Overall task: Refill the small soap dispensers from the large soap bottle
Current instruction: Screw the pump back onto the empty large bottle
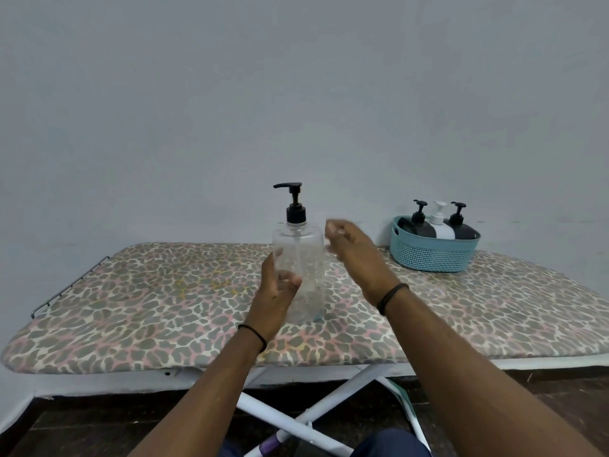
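- Head view is showing both hands out over an ironing board [164, 291] with a leopard-print cover; it is serving as the work surface.
- Large soap bottle [301, 258], clear with a black pump [294, 202], is standing upright near the middle of the board, a little toward the far edge. Its long axis is running vertical and the spout is pointing left. It is looking nearly empty, though that is hard to judge through clear plastic.
- Left hand [275, 298] is wrapping the lower left side of the bottle, thumb across the front, fingers curling round the body.
- Right hand [349, 247] is hovering just right of the bottle's shoulder, fingers loosely bent and motion-blurred, gripping nothing; whether it is touching the bottle, cannot tell.
- Key relation: the pump collar is sitting up and to the left of the right hand, close by, so the right hand is the nearer one for unscrewing while the left is steadying the base. That is a judgement only.
- Small soap dispensers [438, 222], two black and one white, are standing in a teal basket [431, 255] at the far right of the board, well apart from both hands.
- Board is resting on white crossed legs [296, 417] over a dark floor [82, 427]; a plain pale wall [296, 94] is rising just behind the far edge.
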